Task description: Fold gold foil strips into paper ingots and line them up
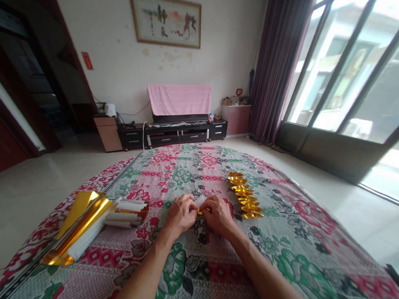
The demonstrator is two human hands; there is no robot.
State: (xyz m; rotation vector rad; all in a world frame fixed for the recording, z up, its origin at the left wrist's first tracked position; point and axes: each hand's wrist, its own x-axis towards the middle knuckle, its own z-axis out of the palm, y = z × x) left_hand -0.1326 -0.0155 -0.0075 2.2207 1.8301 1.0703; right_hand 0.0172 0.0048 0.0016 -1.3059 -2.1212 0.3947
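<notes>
Near the middle of the cloth-covered table, my left hand (183,213) and my right hand (218,214) meet around a small piece of gold and white paper (200,201). The fingers of both hands are closed on it, the left at its left side, the right at its right side. Its white part sticks up between them; some gold shows below. To the right of my right hand lies a column of several folded gold paper pieces (244,193). Gold sheets (89,224) lie far to the left, with white rolls (122,216) beside them.
A flowered cloth (173,170) covers the round table. Beyond it stand a low black cabinet (179,135) and a pink cloth (181,98) draped over something. A dark curtain (268,59) and large windows are on the right, a doorway on the left.
</notes>
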